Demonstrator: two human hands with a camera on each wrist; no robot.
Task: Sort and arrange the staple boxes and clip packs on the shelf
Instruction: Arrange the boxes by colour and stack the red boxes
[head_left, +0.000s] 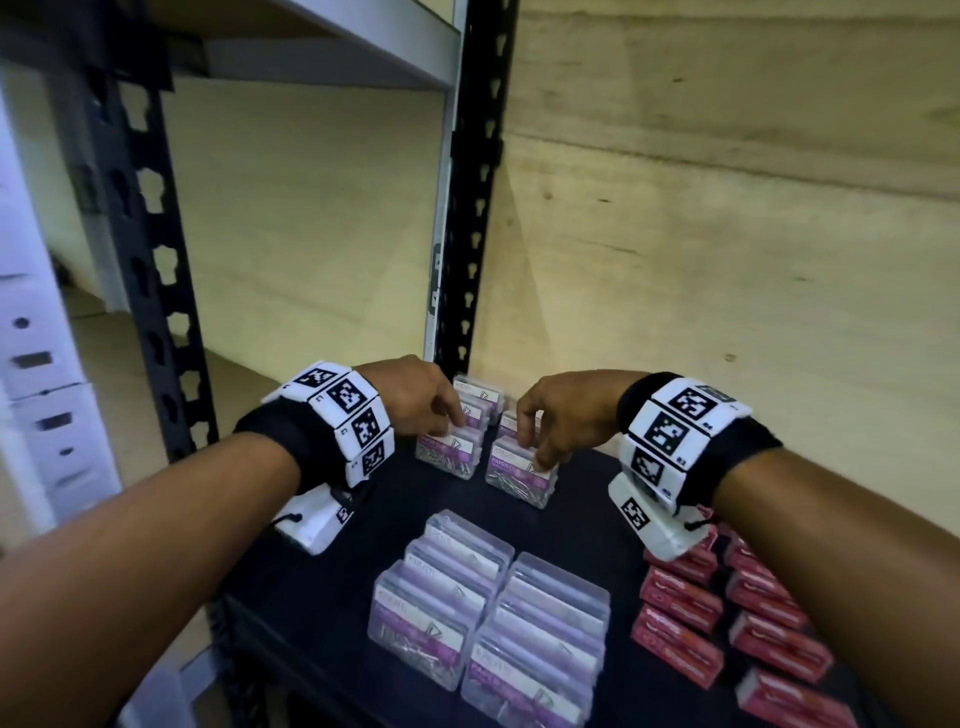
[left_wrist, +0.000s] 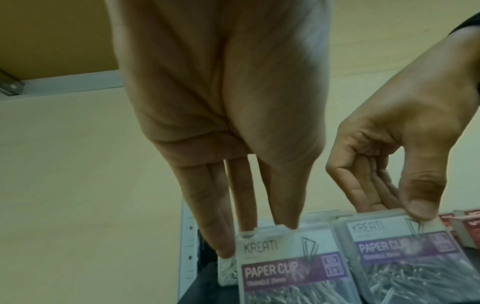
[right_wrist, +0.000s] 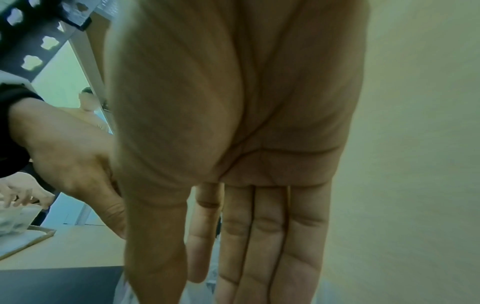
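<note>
Two short rows of clear paper clip packs with purple labels stand at the back of the dark shelf (head_left: 587, 499). My left hand (head_left: 457, 421) pinches the top of the left row's front clip pack (left_wrist: 291, 267), thumb in front and straight fingers (left_wrist: 221, 226) behind it. My right hand (head_left: 535, 452) pinches the top edge of the right row's front clip pack (head_left: 519, 475), with the thumb on its front face and the fingers behind. A larger block of clip packs (head_left: 488, 613) stands nearer me. Red staple boxes (head_left: 727, 629) lie in two columns at the right.
A black perforated upright (head_left: 467, 208) rises just behind the left row, and a plywood wall (head_left: 727, 234) backs the shelf. White boxes (head_left: 41, 364) stand on a rack to the left. Another person (right_wrist: 88, 102) works at a table beyond the rack.
</note>
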